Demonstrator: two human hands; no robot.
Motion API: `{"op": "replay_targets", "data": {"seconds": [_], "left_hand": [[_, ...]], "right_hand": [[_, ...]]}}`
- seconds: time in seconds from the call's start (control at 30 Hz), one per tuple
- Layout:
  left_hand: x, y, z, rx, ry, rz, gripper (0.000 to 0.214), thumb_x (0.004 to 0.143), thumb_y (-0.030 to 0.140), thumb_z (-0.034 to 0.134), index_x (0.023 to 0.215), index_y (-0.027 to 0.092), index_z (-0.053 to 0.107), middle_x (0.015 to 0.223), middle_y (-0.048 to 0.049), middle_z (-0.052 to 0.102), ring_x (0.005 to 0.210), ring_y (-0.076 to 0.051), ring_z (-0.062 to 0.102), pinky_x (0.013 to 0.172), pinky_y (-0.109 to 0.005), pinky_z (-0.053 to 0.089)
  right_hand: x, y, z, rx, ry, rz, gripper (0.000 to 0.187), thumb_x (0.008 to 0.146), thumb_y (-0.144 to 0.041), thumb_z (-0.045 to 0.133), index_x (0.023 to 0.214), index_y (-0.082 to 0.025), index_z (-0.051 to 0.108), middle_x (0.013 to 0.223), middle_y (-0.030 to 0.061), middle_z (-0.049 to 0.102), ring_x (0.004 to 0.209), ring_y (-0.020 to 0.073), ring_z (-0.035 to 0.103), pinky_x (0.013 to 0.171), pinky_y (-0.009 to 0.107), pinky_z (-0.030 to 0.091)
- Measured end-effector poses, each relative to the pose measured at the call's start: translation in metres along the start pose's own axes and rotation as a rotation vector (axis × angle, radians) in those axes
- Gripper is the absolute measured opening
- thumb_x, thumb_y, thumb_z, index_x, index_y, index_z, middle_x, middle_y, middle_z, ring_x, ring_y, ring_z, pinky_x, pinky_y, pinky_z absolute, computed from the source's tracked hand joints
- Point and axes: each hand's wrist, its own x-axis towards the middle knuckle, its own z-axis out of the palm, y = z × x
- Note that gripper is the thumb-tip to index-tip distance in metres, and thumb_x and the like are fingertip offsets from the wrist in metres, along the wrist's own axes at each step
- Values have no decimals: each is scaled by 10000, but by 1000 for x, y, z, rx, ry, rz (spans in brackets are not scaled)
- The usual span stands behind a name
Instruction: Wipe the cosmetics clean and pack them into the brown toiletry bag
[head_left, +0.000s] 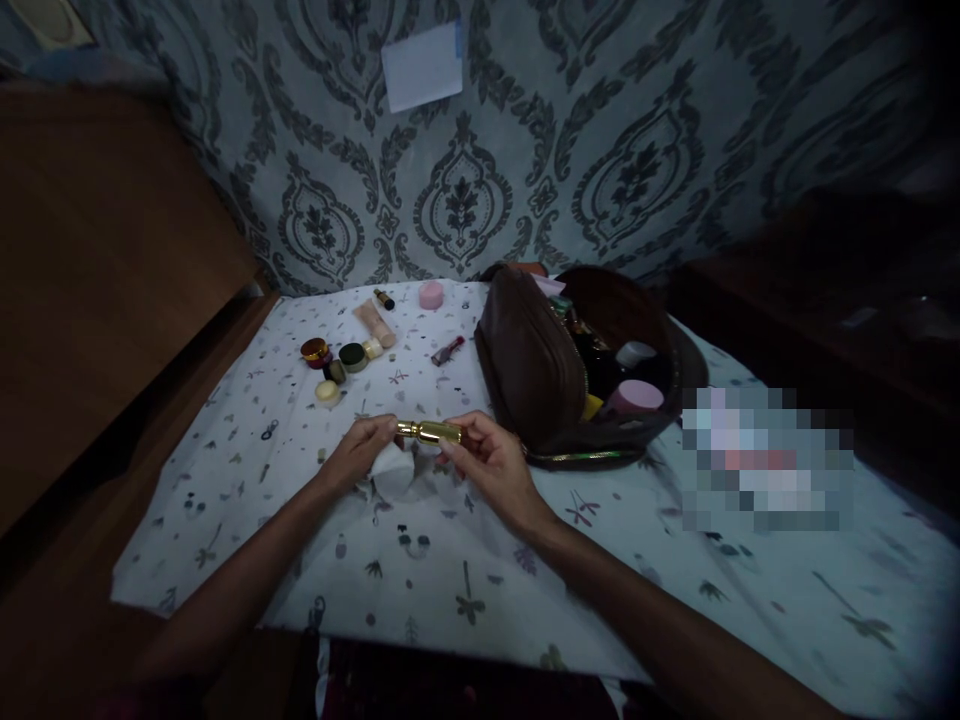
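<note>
Between my two hands a shiny gold lipstick tube [437, 433] lies nearly level, just above the table cover. My left hand [366, 445] pinches its left end, and a crumpled white tissue [392, 470] shows under those fingers; whether the hand grips the tissue too is unclear. The fingers of my right hand [491, 460] are closed around the tube's right end. Close by to the right stands a brown cosmetic bag [531, 355], unzipped, with a pink-lidded container [637, 396] and other items inside.
Behind my left hand are a gold-lidded jar [316, 351], a dark-lidded jar [352, 357], a cream jar [328, 393] and a beige squeeze tube [373, 323]. A pink round container [431, 295] and a dark red lip tube [448, 350] lie farther right. A pixelated patch covers something right of the bag.
</note>
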Motion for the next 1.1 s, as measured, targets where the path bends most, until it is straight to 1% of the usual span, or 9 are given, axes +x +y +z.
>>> {"op": "replay_targets", "data": {"seconds": [0.1,0.17,0.2,0.3,0.37,0.53,0.7,0.83,1.1], "left_hand": [[0,3,0,6,21,62,409,812,572,630,903,174,637,852,-23,619,825,-185,549,744,-266,418],[0,4,0,6,30,89,476,765,524,706,1097,197,613,1029,-41,641,970,-218,559,824,-281,420],[0,4,0,7,30,84,490,769,530,699,1116,198,600,1023,-40,642,956,-216,562,808,-279,421],[1,1,0,22,22,41,422,849,599,556,859,178,584,735,8,561,702,-156,503,649,-252,386],[1,-1,1,37,25,31,444,884,595,499,727,181,530,643,30,473,623,-131,433,599,-244,351],[-1,2,0,-1,45,46,371,828,493,643,1039,192,595,850,0,585,760,-154,518,694,-247,400],[0,3,1,35,25,64,336,854,506,593,852,171,622,790,-11,596,775,-171,527,737,-265,414],[-1,4,1,45,69,90,345,832,518,611,853,174,623,794,-12,617,768,-173,538,743,-273,424],[-4,6,1,28,118,121,293,839,468,619,837,175,629,796,-14,626,779,-173,545,751,-271,421]], "right_hand": [[0,2,0,8,0,14,347,759,-498,725,881,-203,588,776,10,660,625,137,604,485,233,411],[0,2,-1,12,10,24,347,761,-494,725,876,-198,586,780,13,662,621,136,606,484,232,406],[0,3,-1,12,13,29,347,759,-490,728,875,-196,586,788,15,664,625,137,610,484,231,405],[0,4,-1,8,-4,45,340,765,-486,723,877,-194,590,796,14,663,632,138,614,497,234,410],[-1,4,0,1,-28,51,330,778,-480,711,890,-191,597,780,12,658,626,133,606,507,238,413],[0,5,0,6,-25,58,336,781,-492,702,893,-195,591,745,8,645,625,140,597,501,242,421],[-1,6,0,10,-35,51,352,773,-506,710,894,-196,593,741,6,650,619,137,596,488,236,421],[-1,3,0,14,-65,102,375,767,-531,710,891,-193,603,662,-11,636,560,128,577,481,237,411],[-2,-2,1,161,-131,287,407,731,-560,740,805,-176,626,687,17,667,519,108,578,456,222,391]]}}
